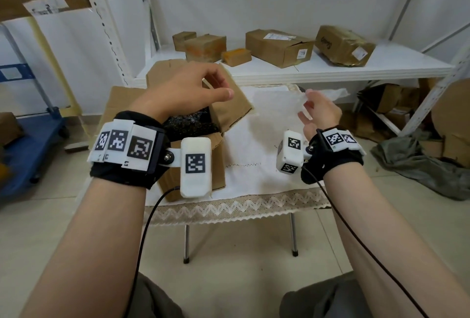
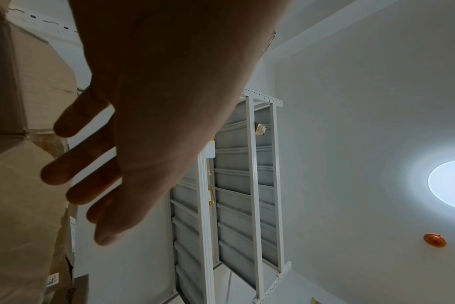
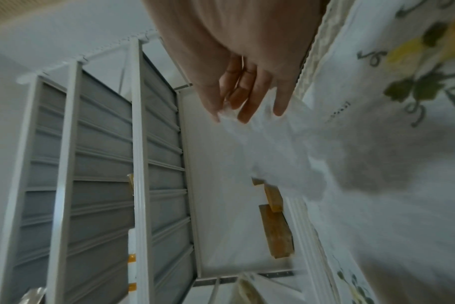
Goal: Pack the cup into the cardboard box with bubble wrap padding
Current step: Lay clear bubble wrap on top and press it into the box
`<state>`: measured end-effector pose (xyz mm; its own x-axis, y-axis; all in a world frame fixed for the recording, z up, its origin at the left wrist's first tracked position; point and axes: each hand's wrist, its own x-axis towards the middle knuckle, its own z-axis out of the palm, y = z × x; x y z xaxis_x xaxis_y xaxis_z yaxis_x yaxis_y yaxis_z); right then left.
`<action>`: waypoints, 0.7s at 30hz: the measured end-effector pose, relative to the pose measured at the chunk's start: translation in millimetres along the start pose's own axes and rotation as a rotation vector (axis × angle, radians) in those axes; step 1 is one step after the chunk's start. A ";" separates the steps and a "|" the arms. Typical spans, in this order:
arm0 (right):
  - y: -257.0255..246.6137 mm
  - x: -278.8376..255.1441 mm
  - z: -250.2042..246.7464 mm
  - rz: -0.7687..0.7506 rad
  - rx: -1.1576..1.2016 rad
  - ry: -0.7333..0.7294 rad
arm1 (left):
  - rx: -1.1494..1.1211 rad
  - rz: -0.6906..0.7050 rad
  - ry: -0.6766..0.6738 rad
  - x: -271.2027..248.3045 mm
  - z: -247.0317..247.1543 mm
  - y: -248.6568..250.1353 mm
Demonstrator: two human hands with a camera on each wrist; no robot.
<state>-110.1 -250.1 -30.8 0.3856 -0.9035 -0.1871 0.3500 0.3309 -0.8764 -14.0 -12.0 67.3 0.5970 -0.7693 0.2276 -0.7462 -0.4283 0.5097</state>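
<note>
Open box toward the worktop's left edge, clear wrap lifted to its right.

The cardboard box [image 1: 203, 124] stood open near the left edge of the worktop [image 1: 244, 149], dark bubbly padding visible inside; the cup could not be made out. The left hand [image 1: 188, 88] hovered over the opening, its grip loose and empty. Toward the right edge, the right hand [image 1: 319, 111] pinched a clear bubble wrap sheet [image 1: 287, 104] that ran up and away from it. The box lay leftward of that grip, so the wrap likely travels left.
</note>
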 end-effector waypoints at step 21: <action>-52.9 -16.4 3.1 -0.075 0.262 -0.334 | -0.330 -0.114 0.176 2.7 13.0 11.2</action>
<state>-132.3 -251.9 20.0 0.5909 -0.8041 0.0647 0.5761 0.3645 -0.7316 -24.5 -25.0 62.8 0.7334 -0.6201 0.2784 -0.5542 -0.3084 0.7731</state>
